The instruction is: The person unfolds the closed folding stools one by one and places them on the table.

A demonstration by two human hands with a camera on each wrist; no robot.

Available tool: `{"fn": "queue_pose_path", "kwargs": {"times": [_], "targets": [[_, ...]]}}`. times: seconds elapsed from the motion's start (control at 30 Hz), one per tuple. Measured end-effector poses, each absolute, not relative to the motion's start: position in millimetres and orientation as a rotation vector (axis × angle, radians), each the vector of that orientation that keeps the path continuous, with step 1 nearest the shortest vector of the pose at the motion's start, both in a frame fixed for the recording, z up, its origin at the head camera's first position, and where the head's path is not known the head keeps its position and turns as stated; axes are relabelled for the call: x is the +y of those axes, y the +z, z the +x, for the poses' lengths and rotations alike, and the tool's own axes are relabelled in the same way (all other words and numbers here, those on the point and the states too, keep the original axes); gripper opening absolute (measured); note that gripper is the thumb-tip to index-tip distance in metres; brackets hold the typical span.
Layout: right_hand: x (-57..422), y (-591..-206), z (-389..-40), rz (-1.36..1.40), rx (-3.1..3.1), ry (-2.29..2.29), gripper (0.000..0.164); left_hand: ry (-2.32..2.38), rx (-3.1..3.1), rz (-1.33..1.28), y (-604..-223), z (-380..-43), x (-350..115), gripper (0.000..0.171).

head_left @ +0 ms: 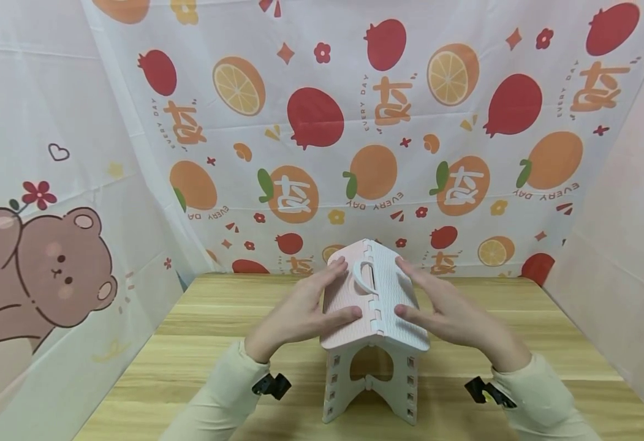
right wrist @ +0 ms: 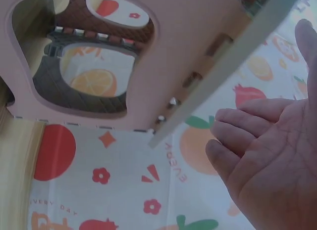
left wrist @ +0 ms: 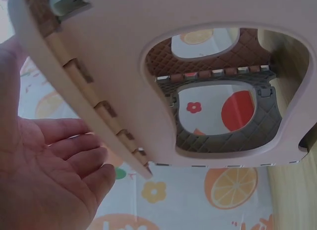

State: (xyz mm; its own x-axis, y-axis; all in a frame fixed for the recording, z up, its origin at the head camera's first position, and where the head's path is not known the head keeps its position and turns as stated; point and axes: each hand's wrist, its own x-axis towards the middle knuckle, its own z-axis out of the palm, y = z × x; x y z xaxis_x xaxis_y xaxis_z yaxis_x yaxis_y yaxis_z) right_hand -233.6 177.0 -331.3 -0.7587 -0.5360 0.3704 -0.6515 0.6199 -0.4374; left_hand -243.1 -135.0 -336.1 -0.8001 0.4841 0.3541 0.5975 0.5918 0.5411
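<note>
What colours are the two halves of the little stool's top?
On the folding stool, the left half is pale pink and the right half white, both finely ribbed. The head view shows it best.

Wooden counter with one folding stool on it

The light wood-grain counter (head_left: 200, 343) carries a single thing: a pink and white folding stool (head_left: 374, 331), standing on its legs near the middle, its seat halves peaked like a roof. Printed fruit-pattern cloth (head_left: 355, 122) hangs close behind the counter's far edge.
</note>
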Motion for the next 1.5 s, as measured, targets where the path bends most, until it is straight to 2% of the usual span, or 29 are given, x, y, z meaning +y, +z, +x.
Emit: {"fn": "queue_pose_path", "kwargs": {"times": [0.43, 0.93, 1.27, 1.37, 1.5], "targets": [[167.2, -338.2, -237.3, 0.982, -2.708, 0.811, 0.079, -1.054, -2.704, -0.877, -341.0, -247.0, -134.3, 0.094], [171.4, -325.3, -240.0, 0.933, -2.844, 0.754, 0.090, -0.859, -2.790, -0.907, -334.3, -252.9, -122.4, 0.097], [179.7, -327.4, -239.2, 0.901, -2.838, 0.725, 0.091, -0.889, -2.757, -0.882, -336.7, -251.0, -113.6, 0.095], [182.2, -326.8, -237.6, 0.910, -2.825, 0.729, 0.090, -0.912, -2.713, -0.906, -338.2, -251.4, -112.7, 0.087], [189.8, -327.1, -235.3, 0.923, -2.796, 0.764, 0.083, -1.051, -2.632, -0.904, -341.8, -250.2, -117.1, 0.066]]}}
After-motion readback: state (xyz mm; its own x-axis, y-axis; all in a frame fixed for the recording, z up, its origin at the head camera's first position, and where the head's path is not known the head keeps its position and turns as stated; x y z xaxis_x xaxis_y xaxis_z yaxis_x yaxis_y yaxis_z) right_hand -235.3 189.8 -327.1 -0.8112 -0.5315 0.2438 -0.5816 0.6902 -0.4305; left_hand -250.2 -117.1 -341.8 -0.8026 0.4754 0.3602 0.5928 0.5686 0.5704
